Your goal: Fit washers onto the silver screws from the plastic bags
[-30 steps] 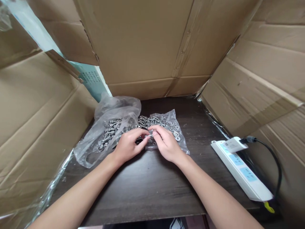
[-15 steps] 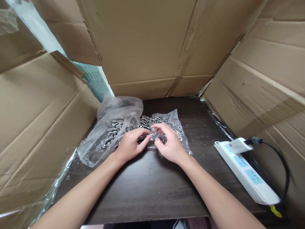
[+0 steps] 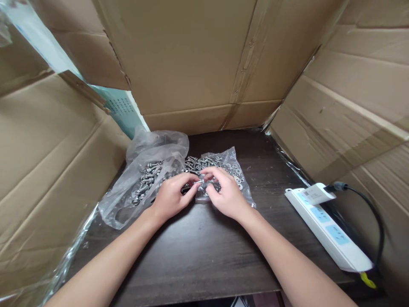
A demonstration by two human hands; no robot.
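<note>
Between the thumb and fingertips of my left hand (image 3: 174, 192) a small metal bolt (image 3: 199, 182) is pinched, lying roughly sideways. My right hand (image 3: 225, 192) is curved around the bolt's right end, its thumb and fingertips a little apart; any small part there is too tiny to make out. Behind my hands lies a heap of metal bolts (image 3: 204, 162). Flat washers (image 3: 237, 172) rest on a clear plastic bag (image 3: 231, 157) beyond my right hand. More bolts fill a larger clear bag (image 3: 116, 211) to the left of my left hand.
Cardboard walls (image 3: 191, 55) enclose the dark wooden table (image 3: 198, 256) at the back and both sides. A white power strip (image 3: 332, 234) with a plugged-in adapter (image 3: 316, 195) and a black cable (image 3: 373, 204) lies on the right.
The whole view has shifted slightly, so things sit a little further left. My hands keep nearly the same pose around the bolt, with my right fingers moved only slightly.
</note>
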